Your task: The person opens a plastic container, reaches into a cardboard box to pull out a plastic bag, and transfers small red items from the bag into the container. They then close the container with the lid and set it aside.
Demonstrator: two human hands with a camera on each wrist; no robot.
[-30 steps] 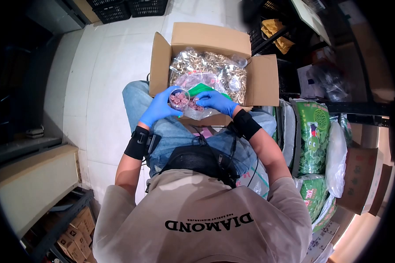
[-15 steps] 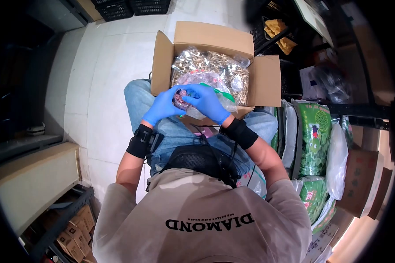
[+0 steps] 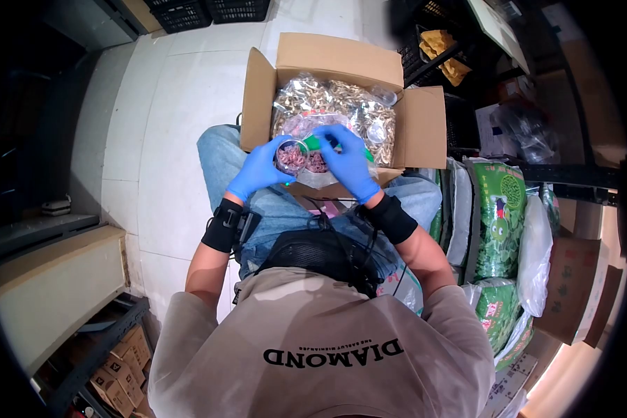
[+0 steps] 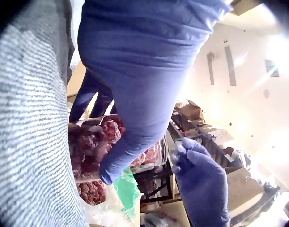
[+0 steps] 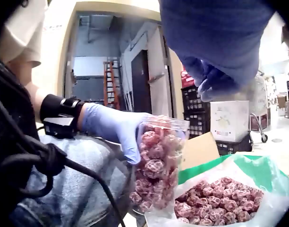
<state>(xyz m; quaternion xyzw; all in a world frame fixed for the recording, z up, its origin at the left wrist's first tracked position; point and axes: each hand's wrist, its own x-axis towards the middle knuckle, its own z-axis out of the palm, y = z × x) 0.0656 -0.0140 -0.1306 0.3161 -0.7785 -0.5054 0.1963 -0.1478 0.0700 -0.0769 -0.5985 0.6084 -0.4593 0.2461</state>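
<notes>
The person is sitting in front of an open cardboard box (image 3: 338,54), blue-gloved hands meeting at its near edge. The left hand (image 3: 256,173) is gripping a clear jar (image 5: 155,168), its thumb and fingers curling round the wall, and is holding it by the near left corner of the box with the mouth facing up. Wrinkled, reddish-purple dried fruits are filling the jar nearly to the rim. Just beside it, at the box's near edge, a plastic bag with a green band (image 5: 203,168) is lying open, and more of the same fruits (image 5: 220,201) are showing inside. The right hand (image 3: 348,166) is hovering above this bag, apart from the jar, with its fingers bending inward; whether they are holding anything small, one cannot tell. Behind the bag, clear plastic with reddish print (image 3: 312,124) is lying over tan dried pieces (image 3: 303,99), which are stretching toward the box's far edge. A round clear lid-like piece (image 3: 376,133) is resting on them toward the right edge. Black bands (image 3: 391,219) are wrapping both wrists, and green printed packages (image 3: 498,216) are standing to the right of the person.
</notes>
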